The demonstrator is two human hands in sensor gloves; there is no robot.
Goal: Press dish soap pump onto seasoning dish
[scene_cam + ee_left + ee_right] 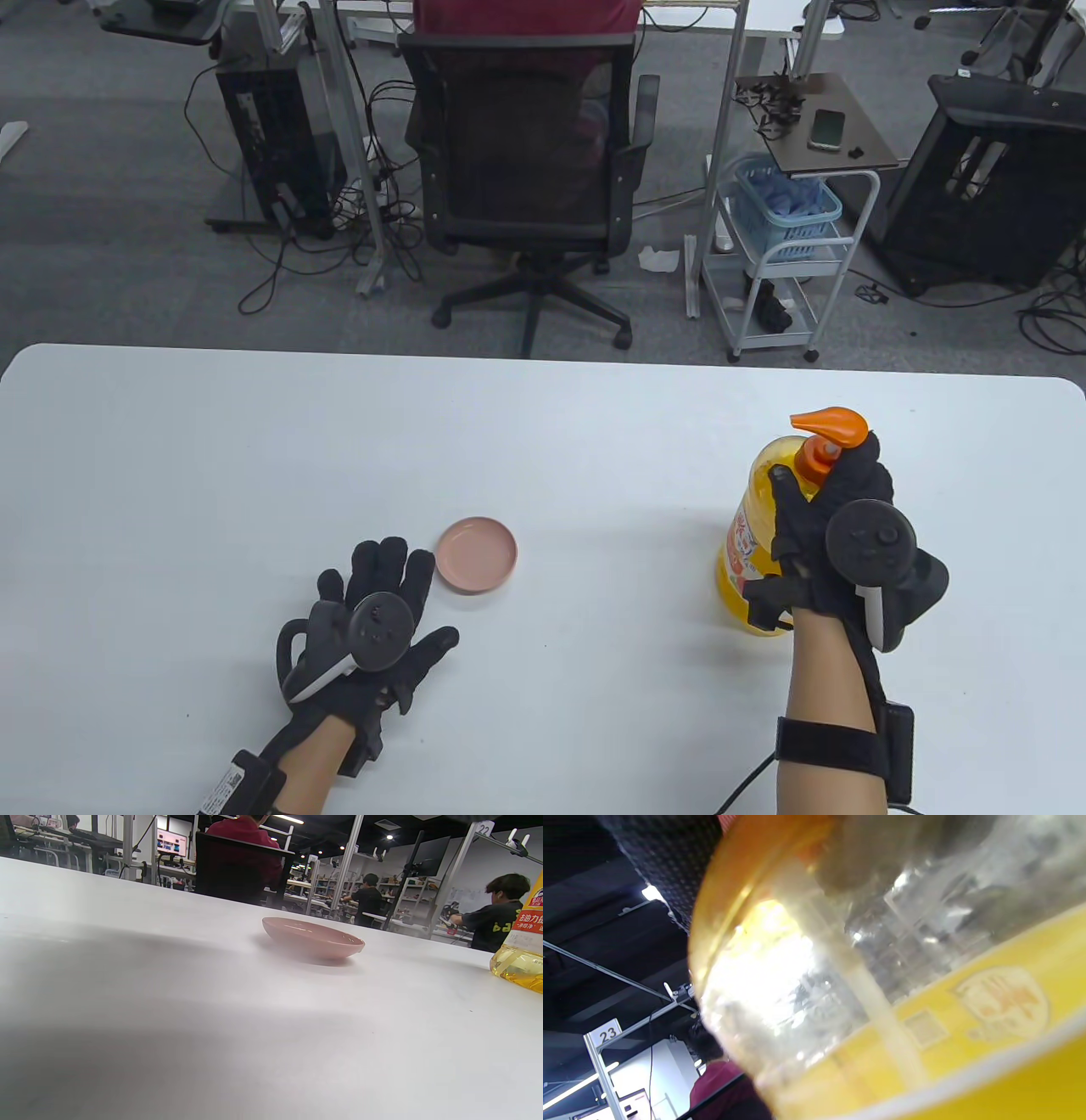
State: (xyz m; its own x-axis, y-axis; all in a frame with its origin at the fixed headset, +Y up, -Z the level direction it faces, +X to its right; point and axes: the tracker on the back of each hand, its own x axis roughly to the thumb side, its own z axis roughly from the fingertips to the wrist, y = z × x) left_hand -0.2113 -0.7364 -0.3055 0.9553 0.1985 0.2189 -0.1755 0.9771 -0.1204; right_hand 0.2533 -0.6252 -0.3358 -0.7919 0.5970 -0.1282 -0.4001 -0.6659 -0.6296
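Note:
A small pink seasoning dish [476, 554] sits on the white table [543, 441], left of centre; it also shows in the left wrist view [312, 938]. A yellow dish soap bottle [751, 552] with an orange pump head [827, 424] is at the right, its spout pointing left. My right hand [827, 509] grips the bottle around its shoulder and neck, just under the pump. The right wrist view is filled by the bottle [882, 993], very close. My left hand [377, 603] lies flat on the table, fingers spread, fingertips just left of the dish, holding nothing.
The table's far edge runs across the middle of the table view. Beyond it stand a black office chair [526, 161] and a white trolley with a blue basket [785, 212]. White table surface lies between the dish and the bottle.

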